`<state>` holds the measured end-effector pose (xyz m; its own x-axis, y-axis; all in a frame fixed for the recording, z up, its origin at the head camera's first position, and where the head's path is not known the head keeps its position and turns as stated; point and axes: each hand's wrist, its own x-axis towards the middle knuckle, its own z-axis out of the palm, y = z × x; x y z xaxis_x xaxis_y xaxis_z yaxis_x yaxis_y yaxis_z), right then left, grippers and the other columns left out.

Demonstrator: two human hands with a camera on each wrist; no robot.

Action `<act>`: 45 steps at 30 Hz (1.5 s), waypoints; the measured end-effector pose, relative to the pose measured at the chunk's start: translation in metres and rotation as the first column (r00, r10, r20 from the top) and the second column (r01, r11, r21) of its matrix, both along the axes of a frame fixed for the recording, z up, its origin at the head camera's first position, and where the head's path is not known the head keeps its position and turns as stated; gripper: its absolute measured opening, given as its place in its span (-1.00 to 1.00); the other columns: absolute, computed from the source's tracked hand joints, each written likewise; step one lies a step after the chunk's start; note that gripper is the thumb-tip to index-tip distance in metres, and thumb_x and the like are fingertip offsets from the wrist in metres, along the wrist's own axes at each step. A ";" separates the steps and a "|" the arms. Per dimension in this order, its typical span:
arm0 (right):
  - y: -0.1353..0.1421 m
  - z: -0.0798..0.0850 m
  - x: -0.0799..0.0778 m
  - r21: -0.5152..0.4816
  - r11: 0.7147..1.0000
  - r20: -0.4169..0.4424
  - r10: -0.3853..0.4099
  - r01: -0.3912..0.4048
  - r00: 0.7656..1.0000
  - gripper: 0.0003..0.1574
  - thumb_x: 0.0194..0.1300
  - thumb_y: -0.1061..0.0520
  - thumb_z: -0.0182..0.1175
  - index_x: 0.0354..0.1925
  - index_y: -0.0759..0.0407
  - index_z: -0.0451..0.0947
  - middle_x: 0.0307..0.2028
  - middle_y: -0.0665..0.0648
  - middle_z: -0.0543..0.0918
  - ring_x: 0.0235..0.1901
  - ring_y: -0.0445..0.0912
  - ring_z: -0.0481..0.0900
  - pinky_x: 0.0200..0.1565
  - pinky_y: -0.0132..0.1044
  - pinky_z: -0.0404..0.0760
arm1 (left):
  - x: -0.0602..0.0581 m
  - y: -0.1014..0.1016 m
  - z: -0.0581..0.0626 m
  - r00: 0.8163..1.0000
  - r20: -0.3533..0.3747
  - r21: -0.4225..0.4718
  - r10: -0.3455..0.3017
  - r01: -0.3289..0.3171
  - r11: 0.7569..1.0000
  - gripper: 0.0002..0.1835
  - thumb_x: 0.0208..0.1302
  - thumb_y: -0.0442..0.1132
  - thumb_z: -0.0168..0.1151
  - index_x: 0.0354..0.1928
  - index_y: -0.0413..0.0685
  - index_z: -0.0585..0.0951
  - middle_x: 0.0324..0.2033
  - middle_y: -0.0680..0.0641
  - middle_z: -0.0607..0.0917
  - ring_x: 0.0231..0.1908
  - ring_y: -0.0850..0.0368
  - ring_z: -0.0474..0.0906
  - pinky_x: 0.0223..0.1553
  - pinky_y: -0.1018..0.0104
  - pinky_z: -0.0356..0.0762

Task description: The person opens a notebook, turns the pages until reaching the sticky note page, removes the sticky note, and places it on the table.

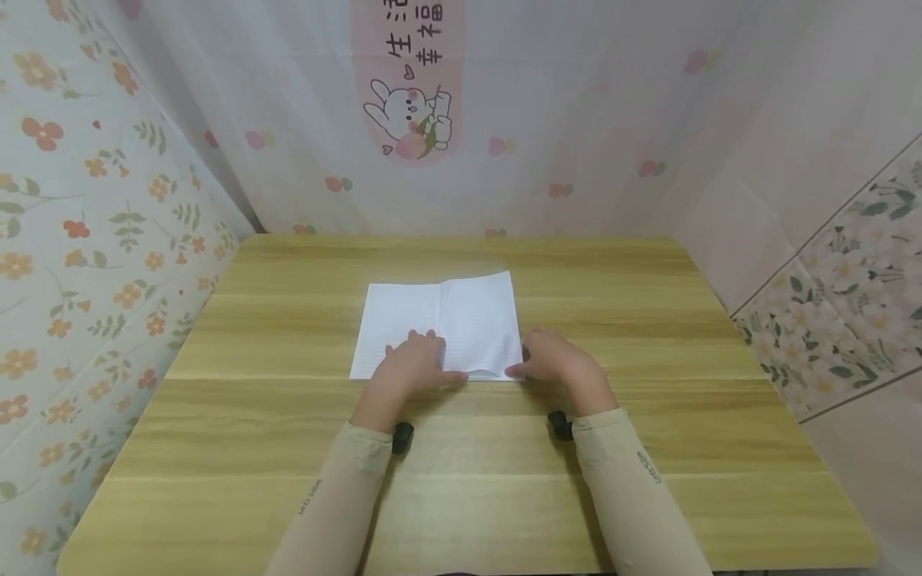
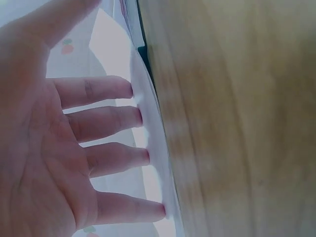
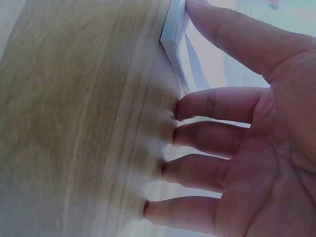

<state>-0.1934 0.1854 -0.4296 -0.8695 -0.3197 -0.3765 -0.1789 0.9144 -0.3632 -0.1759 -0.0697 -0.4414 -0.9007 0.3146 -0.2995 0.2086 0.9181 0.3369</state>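
An open notebook [image 1: 477,316] with white lined pages lies on the wooden table, and the lower edge of its right page bulges up slightly. On the left page rest the fingertips of my left hand [image 1: 407,368], its thumb reaching to the bottom edge past the fold. The left wrist view shows those fingers spread and fairly straight against the paper. Beside the lower right corner is my right hand [image 1: 562,362]. Its thumb touches the notebook's corner [image 3: 172,34], while the other fingertips press on the table, extended, in the right wrist view.
The wooden table [image 1: 648,448] extends around the notebook on all sides. A pale printed curtain [image 1: 547,104] hangs behind its far edge, with a floral covering [image 1: 86,264] at the left and a panelled one [image 1: 843,304] at the right.
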 end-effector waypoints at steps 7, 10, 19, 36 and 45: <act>0.003 -0.005 -0.002 0.024 0.999 -0.038 0.049 -0.049 0.998 -0.54 0.62 -0.10 0.15 -0.25 0.26 0.61 -0.12 0.25 0.61 -0.21 0.04 0.49 -0.10 -0.12 0.51 | 0.000 -0.006 -0.006 0.999 0.020 0.031 -0.030 0.029 0.999 -0.30 0.66 0.21 -0.02 0.50 -0.21 0.43 0.60 -0.31 0.31 0.61 -0.45 0.16 0.45 -0.63 0.17; 0.004 -0.005 -0.002 0.036 0.997 -0.054 0.069 -0.067 0.996 -0.53 0.69 -0.02 0.02 -0.20 0.30 0.64 -0.03 0.30 0.63 -0.16 0.07 0.52 -0.01 -0.06 0.54 | -0.001 -0.010 -0.007 0.999 0.032 0.050 -0.040 0.038 0.998 -0.39 0.74 0.07 -0.16 0.54 -0.21 0.38 0.63 -0.31 0.27 0.65 -0.45 0.06 0.47 -0.65 0.09; 0.003 -0.002 0.001 0.042 0.998 -0.018 0.045 -0.044 0.999 -0.61 0.58 -0.04 0.22 -0.17 0.31 0.60 0.21 0.41 0.60 -0.10 0.10 0.56 0.01 -0.04 0.55 | -0.003 -0.011 0.000 0.989 -0.061 0.205 0.137 -0.122 0.971 -0.18 0.64 -0.05 -0.05 0.71 -0.25 -0.10 -0.20 -0.33 0.78 -0.30 -0.11 0.71 -0.02 -0.21 0.72; 0.003 -0.001 0.001 0.039 0.999 -0.002 0.036 -0.036 0.999 -0.60 0.53 -0.04 0.29 -0.16 0.31 0.57 0.12 0.33 0.57 -0.12 0.08 0.49 -0.04 -0.08 0.50 | 0.008 -0.015 0.005 0.975 -0.211 -0.183 -0.073 0.034 0.983 -0.45 0.47 -0.38 0.24 0.40 0.28 0.62 0.61 0.05 0.40 0.71 -0.20 -0.01 0.45 -0.78 -0.30; 0.002 0.002 0.002 0.044 0.998 0.011 0.033 -0.033 0.999 -0.61 0.54 -0.05 0.28 -0.15 0.30 0.59 0.48 0.54 0.39 0.20 0.23 0.54 0.12 0.03 0.51 | 0.005 -0.022 0.001 0.996 0.084 0.000 -0.025 0.025 1.000 -0.36 0.56 -0.39 -0.16 0.63 0.00 0.32 0.69 -0.16 0.18 0.69 -0.34 -0.01 0.57 -0.52 0.06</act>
